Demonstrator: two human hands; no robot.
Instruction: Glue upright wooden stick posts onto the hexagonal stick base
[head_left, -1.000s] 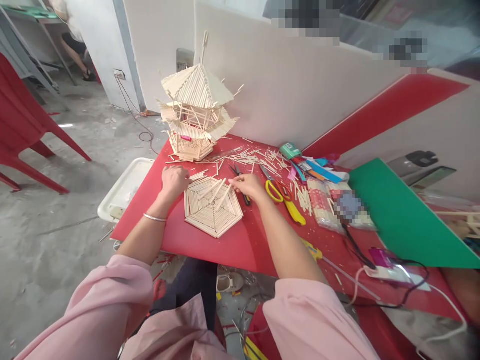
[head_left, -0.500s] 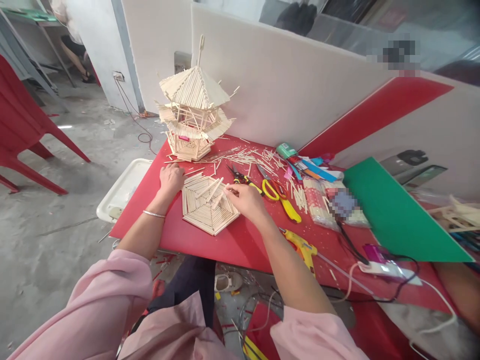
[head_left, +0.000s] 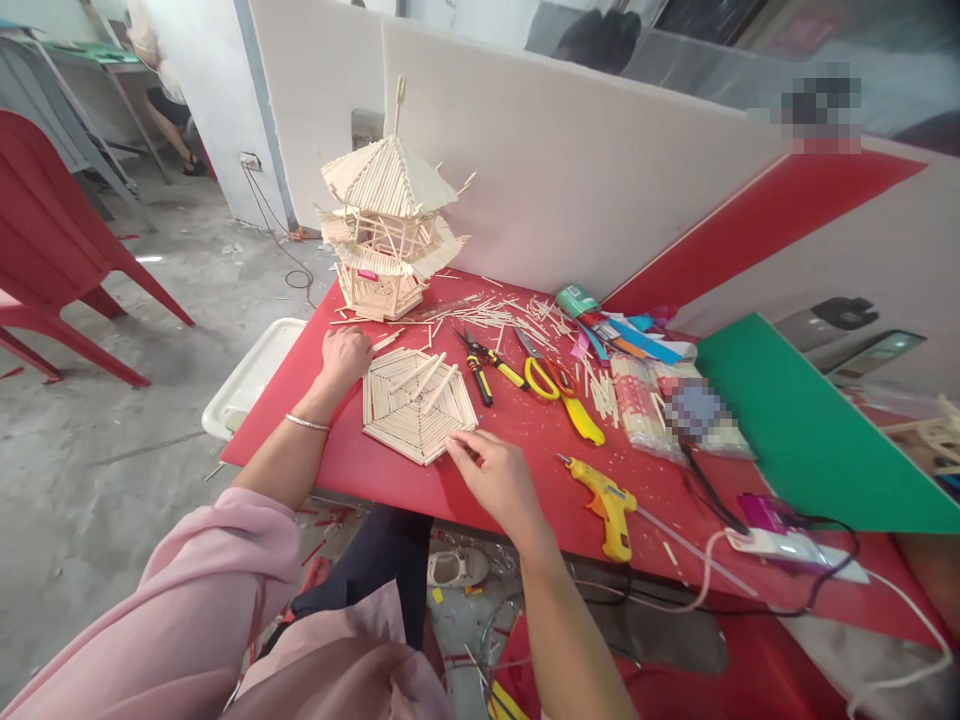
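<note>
A hexagonal panel of wooden sticks lies flat on the red table, with a few longer sticks resting on its top. My right hand is at the panel's near right edge, thumb and forefinger pinched together; whatever is between them is too small to make out. Left of the panel's far corner, my left hand rests on the table with curled fingers, their tips hidden. Short loose sticks lie beside it. Behind stands a tiered stick pagoda.
Black-and-yellow pliers, yellow-handled scissors and a yellow hot glue gun lie to the right. Scattered sticks, packs of sticks, a green board and a power strip are farther along. A white wall rises behind.
My right hand has moved from the sticks atop the panel toward me, to the panel's near right edge. My left hand stays in place. The view has shifted slightly.
</note>
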